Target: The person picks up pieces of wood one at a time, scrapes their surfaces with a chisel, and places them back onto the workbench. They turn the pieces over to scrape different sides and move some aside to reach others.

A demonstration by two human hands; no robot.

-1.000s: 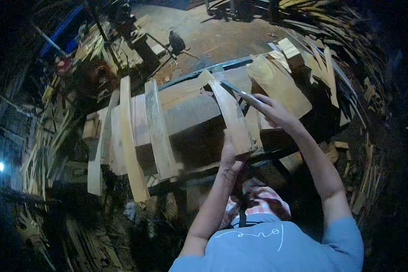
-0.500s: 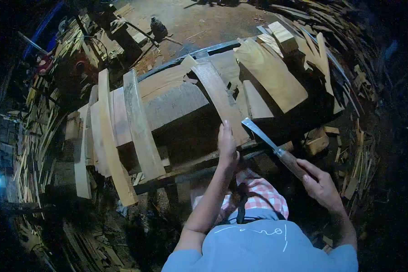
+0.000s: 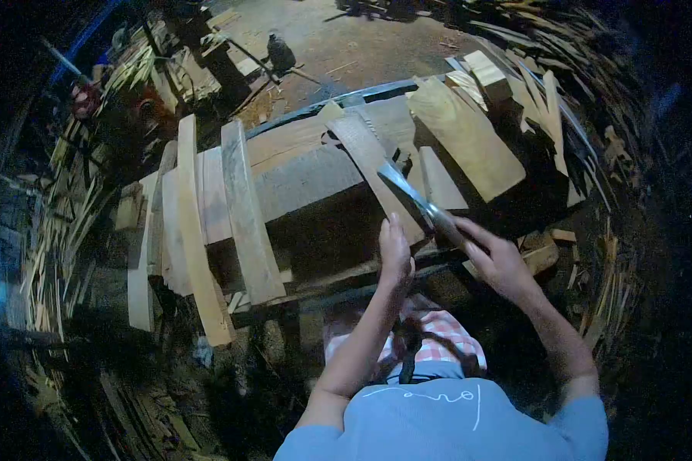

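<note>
My right hand (image 3: 501, 265) is closed around the wooden handle of a chisel (image 3: 404, 187), whose long metal blade points up and left. The blade tip overlaps the right side of a narrow wooden board (image 3: 361, 146). This board slopes down toward me across the workbench. At its near left edge, my left hand (image 3: 396, 250) grips it, fingers held together and pointing away from me. Just left of the board lies a thick grey timber block (image 3: 307, 184). To its right, a pale wedge-like piece of wood (image 3: 440, 180) rests beside a wide yellowish plank (image 3: 469, 142).
Several long strips, among them a yellowish strip (image 3: 192, 223) and a grey-brown strip (image 3: 246, 207), lie across the bench at left, overhanging its near edge. A squared block (image 3: 486, 73) sits at the far right. Piles of thin offcuts (image 3: 54, 238) line both sides.
My right hand has moved up and left, bringing the chisel blade from beside the board to over it. My left hand stays at the board's edge. The view has shifted slightly.
</note>
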